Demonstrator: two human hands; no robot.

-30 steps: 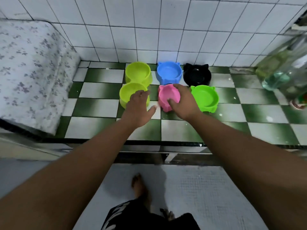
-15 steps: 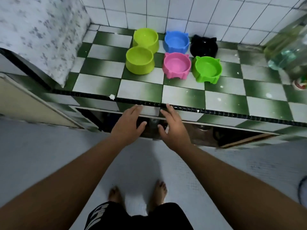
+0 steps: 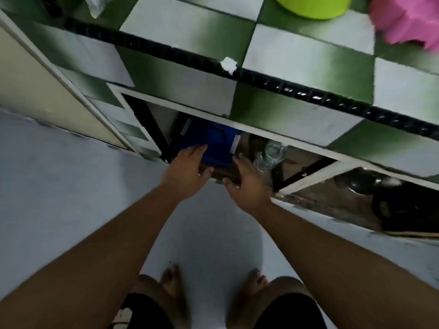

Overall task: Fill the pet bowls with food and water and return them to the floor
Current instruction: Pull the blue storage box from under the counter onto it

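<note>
A blue plastic container [image 3: 215, 144] with white latches sits in the open cupboard under the tiled counter [image 3: 297, 65]. My left hand [image 3: 187, 166] reaches to its left side with fingers spread, and my right hand [image 3: 244, 179] reaches to its right front corner, fingers apart. Whether either hand grips it is unclear. At the top edge of the view, a lime green bowl [image 3: 313, 5] and a pink bowl [image 3: 403, 22] stand on the counter, both cut off by the frame.
A clear plastic bottle [image 3: 270, 154] lies in the cupboard right of the blue container. Dark pots [image 3: 363, 184] sit in the neighbouring compartment. A pale cupboard door [image 3: 47, 96] stands at the left. My bare feet are on the grey floor [image 3: 59, 198].
I have bent down: the view dropped from the countertop to the cupboard below. Both hands moved from the counter's edge down to the blue container.
</note>
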